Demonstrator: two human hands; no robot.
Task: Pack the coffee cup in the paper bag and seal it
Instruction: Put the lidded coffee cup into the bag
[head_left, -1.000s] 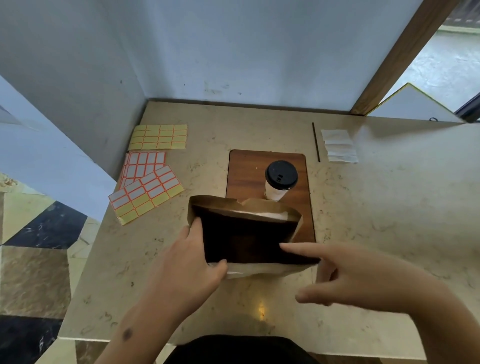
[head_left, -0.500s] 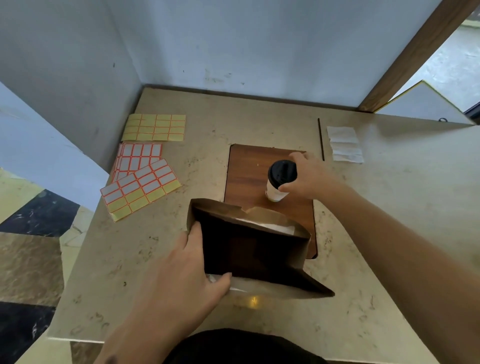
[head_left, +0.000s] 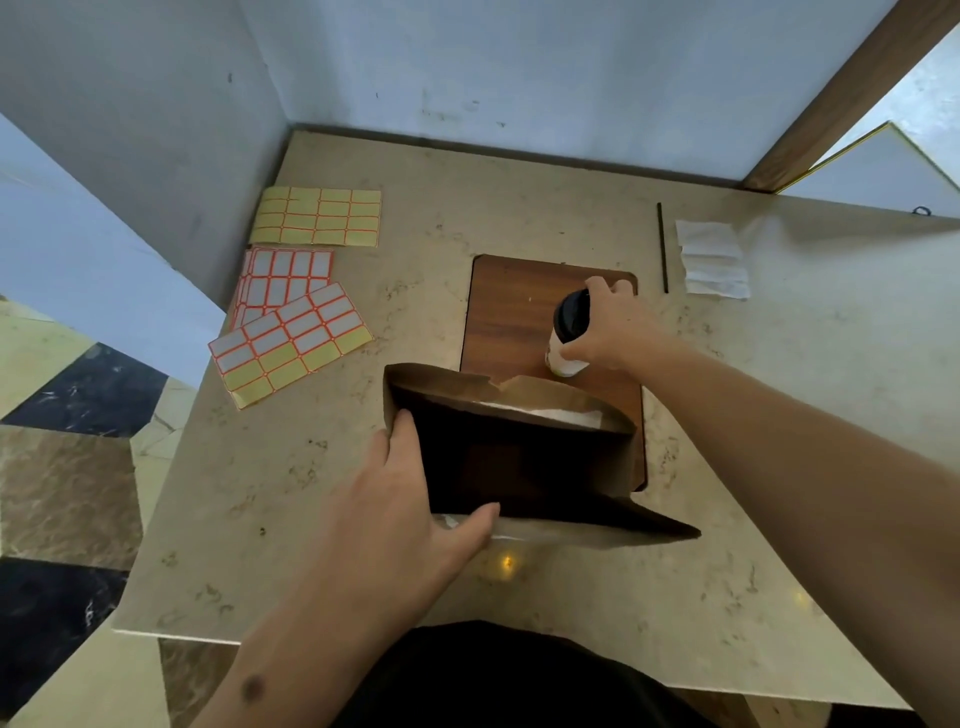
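Note:
A brown paper bag (head_left: 545, 410) stands open in the middle of the table, its dark mouth facing up at me. My left hand (head_left: 405, 509) grips the bag's near left corner, thumb on the near rim. Behind the bag, a white coffee cup with a black lid (head_left: 570, 325) is over the wooden board (head_left: 509, 312), tilted to the left. My right hand (head_left: 610, 332) is wrapped around the cup from the right side. Whether the cup's base touches the board is hidden by the bag's rim.
Three sheets of orange-bordered stickers (head_left: 291, 338) lie at the left of the marble table (head_left: 779, 415). A thin black stick (head_left: 662, 247) and a folded white napkin (head_left: 714, 257) lie at the back right. Walls close the back and left.
My right hand left the bag's near rim, reached back and closed on the cup. The cup now leans left. My left hand has kept its hold on the bag.

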